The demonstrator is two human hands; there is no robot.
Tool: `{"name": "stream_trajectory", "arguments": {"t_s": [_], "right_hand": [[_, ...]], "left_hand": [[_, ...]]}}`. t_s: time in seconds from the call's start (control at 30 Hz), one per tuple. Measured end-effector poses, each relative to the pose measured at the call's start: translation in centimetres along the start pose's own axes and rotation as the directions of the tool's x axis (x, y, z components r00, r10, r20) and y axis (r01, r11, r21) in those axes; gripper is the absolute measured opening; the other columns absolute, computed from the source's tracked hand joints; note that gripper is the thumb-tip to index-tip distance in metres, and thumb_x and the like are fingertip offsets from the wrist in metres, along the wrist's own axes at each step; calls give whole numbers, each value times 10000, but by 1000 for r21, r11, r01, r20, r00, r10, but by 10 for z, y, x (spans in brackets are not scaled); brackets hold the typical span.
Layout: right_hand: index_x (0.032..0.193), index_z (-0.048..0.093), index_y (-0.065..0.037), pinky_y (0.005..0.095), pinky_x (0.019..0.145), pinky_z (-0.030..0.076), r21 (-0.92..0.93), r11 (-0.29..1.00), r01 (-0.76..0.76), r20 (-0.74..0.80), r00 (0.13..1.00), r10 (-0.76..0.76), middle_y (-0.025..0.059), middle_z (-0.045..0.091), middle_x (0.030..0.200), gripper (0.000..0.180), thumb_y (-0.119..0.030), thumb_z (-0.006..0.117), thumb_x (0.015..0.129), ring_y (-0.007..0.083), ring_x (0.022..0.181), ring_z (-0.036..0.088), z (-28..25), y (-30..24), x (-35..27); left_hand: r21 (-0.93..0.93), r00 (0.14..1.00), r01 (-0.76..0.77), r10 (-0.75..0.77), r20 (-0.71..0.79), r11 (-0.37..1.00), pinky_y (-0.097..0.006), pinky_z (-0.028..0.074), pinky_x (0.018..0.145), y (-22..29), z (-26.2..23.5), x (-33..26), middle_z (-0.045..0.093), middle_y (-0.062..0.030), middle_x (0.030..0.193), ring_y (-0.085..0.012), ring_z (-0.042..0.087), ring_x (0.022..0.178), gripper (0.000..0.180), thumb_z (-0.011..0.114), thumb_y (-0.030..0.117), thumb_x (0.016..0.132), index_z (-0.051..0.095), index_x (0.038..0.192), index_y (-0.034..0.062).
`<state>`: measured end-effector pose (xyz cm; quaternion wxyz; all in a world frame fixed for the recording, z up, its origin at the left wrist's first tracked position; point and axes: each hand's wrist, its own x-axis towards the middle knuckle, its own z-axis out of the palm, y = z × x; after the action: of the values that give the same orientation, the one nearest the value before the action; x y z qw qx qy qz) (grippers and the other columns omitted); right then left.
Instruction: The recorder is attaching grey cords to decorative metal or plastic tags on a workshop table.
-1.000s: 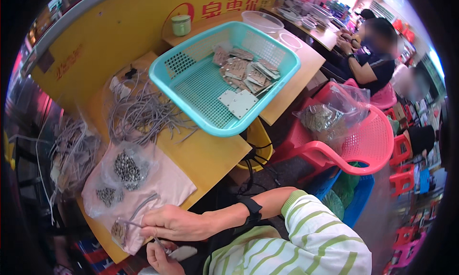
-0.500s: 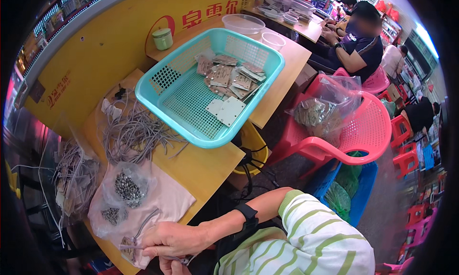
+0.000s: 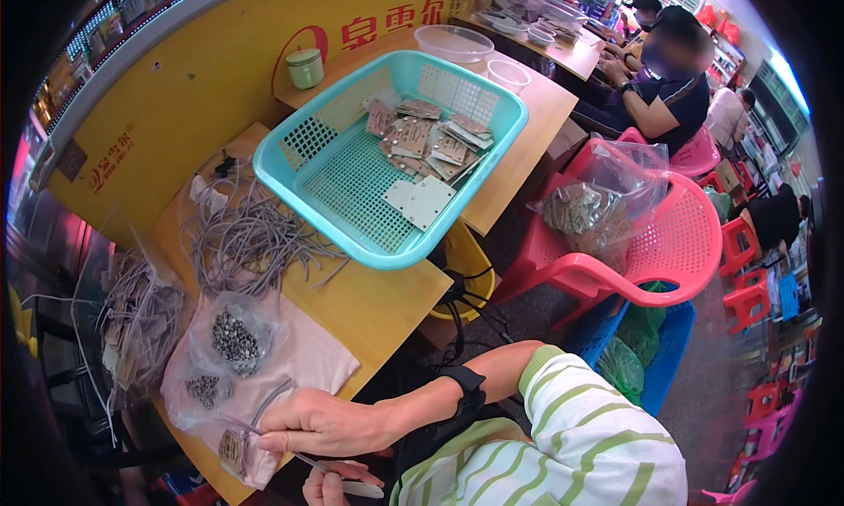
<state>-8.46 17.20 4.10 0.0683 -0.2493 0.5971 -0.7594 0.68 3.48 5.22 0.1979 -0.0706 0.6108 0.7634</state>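
Note:
My right hand [image 3: 323,423] is closed on a thin grey cable [image 3: 274,399], above the near edge of a pink cloth [image 3: 312,334]. The cable's end sticks up past the knuckles, and a length of it runs down toward my left hand [image 3: 327,487]. At the lower edge, my left hand is closed around a small flat pale piece [image 3: 362,489]; part of this hand is cut off by the frame. Beside the right fingertips lies a small stack of brownish flat pieces [image 3: 233,451]. Two clear bags of small metal parts [image 3: 237,337] sit on the cloth.
A tangle of grey cables [image 3: 242,238] lies behind the cloth. A turquoise basket [image 3: 303,233] holds flat brown and white plates. A pink chair [image 3: 677,229] carries a clear bag, with a blue crate [image 3: 673,348] below. People sit at a farther table.
My left hand has come further into view, now showing the pale flat piece. My right hand has moved up slightly, and the cable between both hands shows more.

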Motion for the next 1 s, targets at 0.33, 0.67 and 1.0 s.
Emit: {"name": "stream_trajectory", "arguments": {"t_s": [0.33,0.67,1.0], "right_hand": [[766,566,6,301,611,409,47,998,38,-29,999,-37,73,519,664,306,-233,517,950,148,639,496,-24,-36,1],[856,613,-7,291,649,425,-263,964,-43,-99,995,17,67,550,733,299,-260,496,963,143,710,541,-101,-81,-22],[1053,640,-21,150,428,225,-562,821,-102,-745,493,-448,-61,517,750,270,-245,532,950,-21,501,346,-308,-158,-62]], "left_hand": [[93,986,-117,104,129,989,-298,480,633,8,13,13,613,-176,750,-209,578,640,284,482,229,961,509,854,-33],[315,908,-13,-121,401,949,-221,444,610,19,45,58,618,-74,726,-115,576,640,216,461,140,958,577,871,-21],[173,982,-142,118,145,975,-291,509,588,-1,61,106,594,-105,674,-195,625,611,194,447,147,949,510,808,28]]}}
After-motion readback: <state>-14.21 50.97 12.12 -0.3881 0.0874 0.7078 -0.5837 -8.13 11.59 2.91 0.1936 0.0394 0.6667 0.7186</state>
